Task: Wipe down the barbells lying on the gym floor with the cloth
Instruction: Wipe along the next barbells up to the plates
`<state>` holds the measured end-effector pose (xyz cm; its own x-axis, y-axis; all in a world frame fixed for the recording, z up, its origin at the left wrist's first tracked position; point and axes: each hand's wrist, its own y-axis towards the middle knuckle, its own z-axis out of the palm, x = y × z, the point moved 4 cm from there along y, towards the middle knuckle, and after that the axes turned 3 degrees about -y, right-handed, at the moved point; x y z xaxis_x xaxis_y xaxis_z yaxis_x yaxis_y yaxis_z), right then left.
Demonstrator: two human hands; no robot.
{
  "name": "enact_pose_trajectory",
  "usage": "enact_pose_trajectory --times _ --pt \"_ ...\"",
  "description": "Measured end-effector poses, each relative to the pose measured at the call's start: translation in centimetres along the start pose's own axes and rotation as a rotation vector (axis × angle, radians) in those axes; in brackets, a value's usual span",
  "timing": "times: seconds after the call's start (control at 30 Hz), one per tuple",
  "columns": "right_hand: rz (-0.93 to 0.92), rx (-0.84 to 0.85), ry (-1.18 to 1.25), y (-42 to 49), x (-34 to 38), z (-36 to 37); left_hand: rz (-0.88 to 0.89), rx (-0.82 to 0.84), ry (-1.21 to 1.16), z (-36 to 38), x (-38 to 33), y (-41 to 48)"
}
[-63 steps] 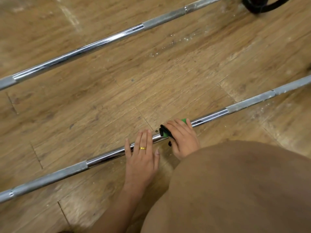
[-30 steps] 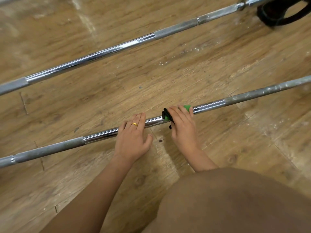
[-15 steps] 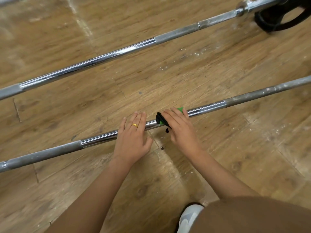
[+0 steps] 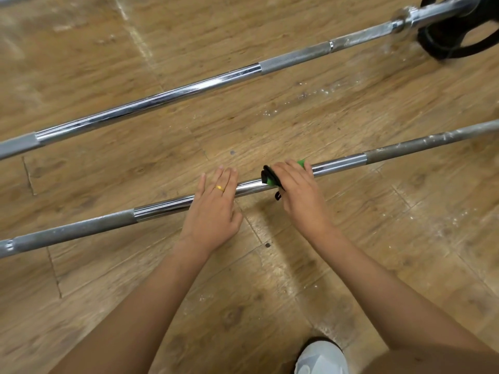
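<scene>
Two steel barbells lie slanted across the wooden floor. The near barbell (image 4: 167,207) runs from lower left to right under both hands. My right hand (image 4: 297,191) presses a green and black cloth (image 4: 268,178) around its shiny middle section. My left hand (image 4: 213,209), with a gold ring, rests flat on the same bar just left of the cloth, fingers spread. The far barbell (image 4: 189,89) lies parallel above, untouched. Most of the cloth is hidden under my fingers.
A black weight plate (image 4: 456,36) sits at the far barbell's right end, top right. White chalky dust speckles the floor planks (image 4: 310,94). My white shoe (image 4: 321,357) shows at the bottom edge, with my brown-clad knee in the bottom right corner.
My view has risen and pulled back, so my knee has dropped out of the middle of the frame. Both hands have stayed on the near barbell, the cloth hand shifting slightly along it.
</scene>
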<state>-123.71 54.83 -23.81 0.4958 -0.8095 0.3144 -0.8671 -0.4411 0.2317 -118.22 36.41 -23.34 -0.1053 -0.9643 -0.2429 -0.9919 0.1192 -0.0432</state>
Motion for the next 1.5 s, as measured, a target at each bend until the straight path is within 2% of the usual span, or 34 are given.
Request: enact_pose_trajectory --times 0.07,0.23,0.4,0.5,0.57,0.77,0.87,0.97,1.2,1.3,1.5 --pt "0.005 -0.024 0.024 -0.1 1.0 0.6 -0.031 -0.011 0.014 0.0 0.3 -0.7" --pt "-0.157 -0.010 -0.016 0.7 1.3 0.8 -0.059 -0.021 0.063 0.3 0.4 -0.6" --pt "0.006 -0.064 0.048 0.3 2.6 1.7 -0.023 0.004 0.073 0.4 1.0 -0.2" --pt "-0.104 -0.027 0.024 0.5 3.7 2.0 -0.020 -0.018 0.072 0.6 1.1 -0.2" --pt "-0.146 0.006 -0.019 1.0 2.9 1.5 -0.028 -0.022 0.075 0.6 1.1 -0.1" --pt "0.047 -0.048 0.046 0.3 -0.6 0.7 -0.025 -0.009 0.047 0.6 0.9 -0.2" --pt "-0.002 -0.029 0.046 0.3 -1.0 0.1 -0.064 -0.024 0.016 0.4 0.4 -0.1" --pt "-0.029 0.012 0.007 0.1 -1.9 -0.7 -0.029 -0.014 -0.010 0.4 -1.4 0.7" --pt "0.035 0.016 -0.006 -0.1 -6.6 -2.2 0.051 -0.039 -0.068 1.4 -6.1 3.9" --pt "0.085 0.019 0.010 -0.3 -6.0 -1.9 0.060 -0.058 -0.079 1.8 -6.2 3.5" --pt "-0.020 0.079 -0.016 -0.4 -7.5 -3.2 0.068 -0.047 -0.087 1.9 -6.5 2.8"
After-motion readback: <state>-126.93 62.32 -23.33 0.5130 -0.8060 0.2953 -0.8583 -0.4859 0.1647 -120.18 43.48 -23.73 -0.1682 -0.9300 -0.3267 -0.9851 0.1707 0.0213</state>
